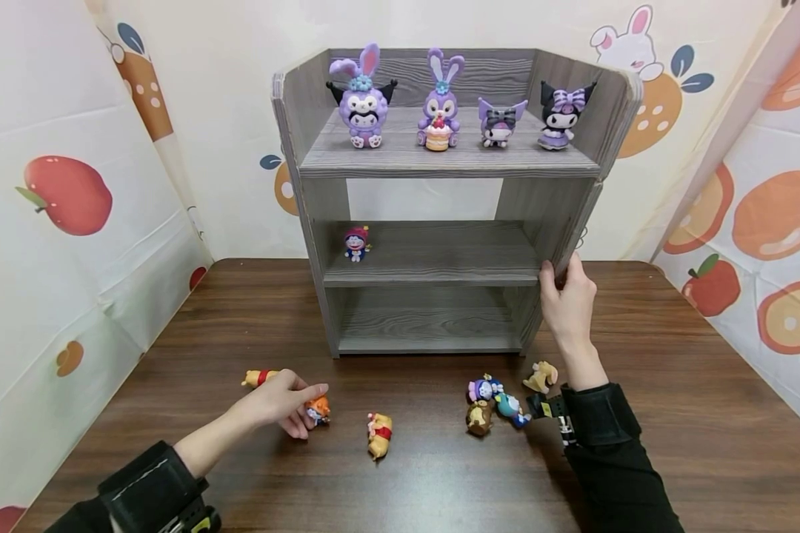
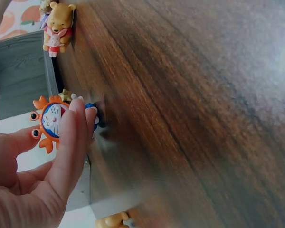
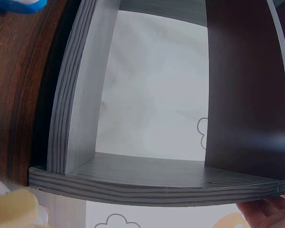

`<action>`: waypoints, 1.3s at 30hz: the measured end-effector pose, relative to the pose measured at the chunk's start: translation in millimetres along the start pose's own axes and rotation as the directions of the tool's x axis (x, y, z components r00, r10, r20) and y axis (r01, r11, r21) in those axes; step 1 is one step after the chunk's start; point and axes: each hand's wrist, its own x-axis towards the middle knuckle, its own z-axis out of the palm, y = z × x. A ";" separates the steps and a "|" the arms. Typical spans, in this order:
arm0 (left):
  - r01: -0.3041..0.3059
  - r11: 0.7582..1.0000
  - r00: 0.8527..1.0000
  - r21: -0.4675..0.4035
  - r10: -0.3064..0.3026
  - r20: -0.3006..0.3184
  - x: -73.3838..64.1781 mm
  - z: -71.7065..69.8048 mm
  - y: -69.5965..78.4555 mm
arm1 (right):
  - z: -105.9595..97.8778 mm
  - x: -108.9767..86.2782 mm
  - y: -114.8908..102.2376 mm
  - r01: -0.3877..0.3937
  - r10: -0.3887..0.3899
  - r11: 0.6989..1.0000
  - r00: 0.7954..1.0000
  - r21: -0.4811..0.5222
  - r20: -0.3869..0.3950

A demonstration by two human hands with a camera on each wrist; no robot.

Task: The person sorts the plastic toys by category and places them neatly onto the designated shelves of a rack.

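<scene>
My left hand (image 1: 281, 403) pinches a small figurine (image 1: 318, 409) just above the table, left of centre. In the left wrist view the figurine (image 2: 51, 120) shows a blue-and-white whiskered face inside an orange crab hood; the fingers cover part of its body. My right hand (image 1: 569, 303) grips the right side panel of a grey wooden display shelf (image 1: 433, 252), thumb at the front edge. Only the fingertips of the right hand (image 3: 270, 213) appear in the right wrist view. On the middle board, at its left end, stands a small figurine with a pink hat (image 1: 356, 244).
Several purple and black figurines, including a rabbit-eared one (image 1: 438, 118), stand on the top board. A yellow bear figurine (image 1: 379, 435) lies at front centre; another yellow figurine (image 1: 258, 378) lies behind my left hand. Several small figurines, one brown (image 1: 478, 418), cluster near my right forearm.
</scene>
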 end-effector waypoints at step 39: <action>-0.400 0.445 0.774 0.801 0.632 0.035 -9.2 17.7 -5.4 | -0.2 -0.1 -0.2 0.004 -0.004 1.000 1.000 -0.001 0.000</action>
